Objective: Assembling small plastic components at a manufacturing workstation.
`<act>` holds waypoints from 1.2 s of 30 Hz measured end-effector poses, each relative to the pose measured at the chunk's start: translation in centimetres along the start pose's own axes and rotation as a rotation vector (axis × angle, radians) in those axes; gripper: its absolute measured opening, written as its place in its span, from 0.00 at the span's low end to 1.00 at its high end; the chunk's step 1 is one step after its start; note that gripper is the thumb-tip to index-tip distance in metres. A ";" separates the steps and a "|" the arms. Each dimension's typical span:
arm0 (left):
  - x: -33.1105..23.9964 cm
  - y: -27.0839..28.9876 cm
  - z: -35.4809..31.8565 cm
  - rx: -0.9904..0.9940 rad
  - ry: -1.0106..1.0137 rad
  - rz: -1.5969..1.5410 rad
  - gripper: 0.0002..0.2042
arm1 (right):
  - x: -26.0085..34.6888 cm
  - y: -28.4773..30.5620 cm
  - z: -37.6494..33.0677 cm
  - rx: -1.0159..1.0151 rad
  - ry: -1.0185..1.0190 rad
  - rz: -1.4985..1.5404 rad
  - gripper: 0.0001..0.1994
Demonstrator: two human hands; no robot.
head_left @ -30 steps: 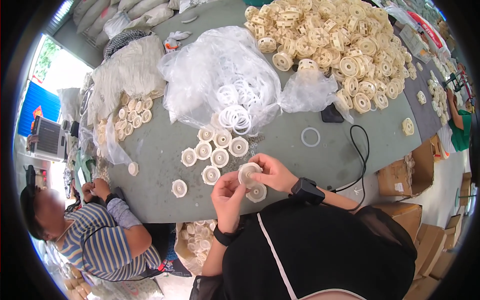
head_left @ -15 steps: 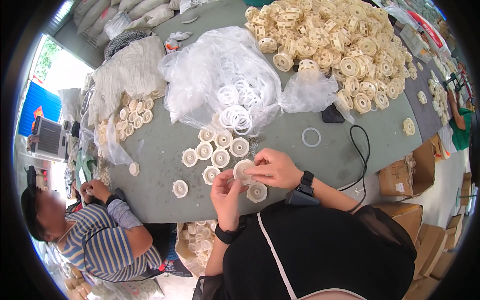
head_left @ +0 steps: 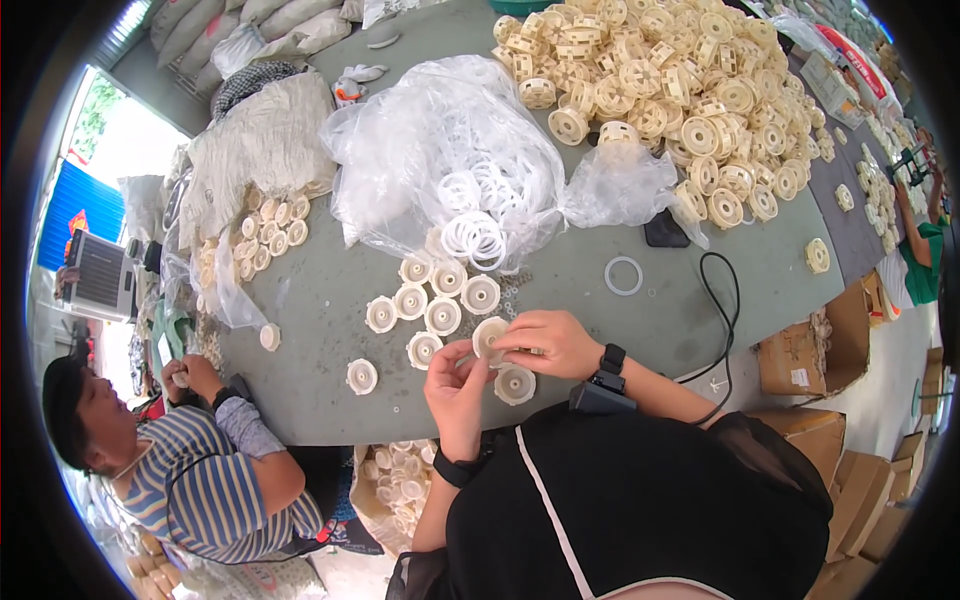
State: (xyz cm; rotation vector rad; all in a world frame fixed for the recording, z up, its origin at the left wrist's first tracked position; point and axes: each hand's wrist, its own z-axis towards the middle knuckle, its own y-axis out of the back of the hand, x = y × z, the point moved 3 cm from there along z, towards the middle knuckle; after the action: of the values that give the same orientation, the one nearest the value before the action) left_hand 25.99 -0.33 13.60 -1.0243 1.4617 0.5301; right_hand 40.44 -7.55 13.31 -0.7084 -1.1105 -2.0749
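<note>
Between my hands, just over the table's near part, a round cream plastic cap (head_left: 487,338) is tilted up with its hollow side showing. My left hand (head_left: 456,392) pinches its lower left edge. My right hand (head_left: 555,343) is closed at its right side, the fingertips at the cap's inside; anything small in them is hidden. Below the right hand lies another cap (head_left: 515,384), partly covered by the fingers. Several similar caps (head_left: 442,316) with notched rims lie hollow side up just beyond my left hand. One cap (head_left: 362,377) rests apart to the left.
A clear bag of white rings (head_left: 472,236) lies beyond the caps. Farther right rises a heap of cream plastic wheels (head_left: 690,90). A single white ring (head_left: 623,276) and a black cable (head_left: 735,310) lie on the right. At left, a person in stripes (head_left: 215,470) handles a small part.
My right fingers have shifted slightly at the cap, which stays between both hands. The person at left has raised their head a little.
</note>
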 end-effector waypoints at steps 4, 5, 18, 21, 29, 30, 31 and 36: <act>0.2 0.1 0.2 -0.005 -0.023 -0.002 0.11 | 0.0 -0.2 -0.1 0.072 -0.184 0.156 0.10; 0.2 0.1 0.2 -0.005 -0.023 -0.002 0.11 | 0.0 -0.3 -0.1 0.072 -0.183 0.156 0.10; 0.2 0.1 0.0 -0.027 -0.106 0.138 0.12 | -1.2 -1.1 -0.8 0.057 -0.715 0.840 0.12; -0.1 0.1 0.0 -0.002 -0.105 0.117 0.13 | -1.1 -0.7 -0.7 -0.018 -0.641 0.666 0.17; -0.8 0.1 -0.4 0.093 -0.097 0.062 0.12 | -1.0 -1.4 -0.7 0.062 -0.674 1.014 0.16; -0.6 0.1 -0.4 0.119 -0.094 0.065 0.12 | -1.1 -1.4 -0.9 0.059 -0.667 0.944 0.16; -0.5 0.1 -0.4 0.145 -0.090 0.068 0.12 | -1.2 -1.5 -1.1 0.056 -0.660 0.875 0.15; -0.5 -0.4 -0.1 0.201 -0.092 0.161 0.12 | -1.9 -2.2 -2.3 -0.019 -0.678 0.897 0.13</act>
State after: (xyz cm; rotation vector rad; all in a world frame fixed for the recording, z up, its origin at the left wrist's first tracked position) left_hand 26.24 -0.48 14.15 -0.7200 1.4902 0.5262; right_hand 39.63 -8.05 9.79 -1.6319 -0.8412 -1.0888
